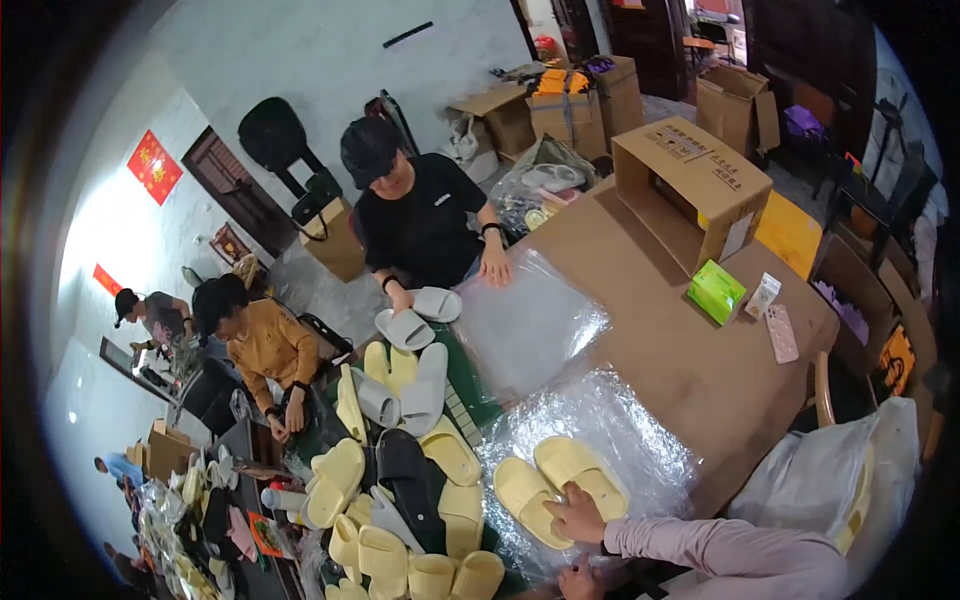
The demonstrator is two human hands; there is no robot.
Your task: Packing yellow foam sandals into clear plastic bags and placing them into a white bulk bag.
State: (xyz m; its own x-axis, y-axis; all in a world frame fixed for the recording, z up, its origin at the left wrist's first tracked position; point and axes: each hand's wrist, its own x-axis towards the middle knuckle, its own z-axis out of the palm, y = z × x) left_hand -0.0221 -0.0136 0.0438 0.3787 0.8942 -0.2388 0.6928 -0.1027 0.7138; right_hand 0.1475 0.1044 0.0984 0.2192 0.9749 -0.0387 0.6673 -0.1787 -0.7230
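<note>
A pair of pale yellow slippers (582,472) lies side by side on clear plastic bags (640,440) at the table's near side. My right hand (577,514) reaches in from the right in a pink sleeve. Its fingers are apart and touch the slippers, the index finger stretched between the two. My left hand (580,581) is at the lower edge, close to the plastic and partly cut off; its fingers do not show clearly. Left of the plastic is a heap of yellow slippers (383,562), with grey slippers (424,388) and black slippers (408,472) among them.
Across the table, a person in black (420,215) touches a grey slipper and a stack of clear bags (530,325). An open carton (690,185), a green packet (716,292) and a pink phone (782,333) lie at the right. Others work at the far left.
</note>
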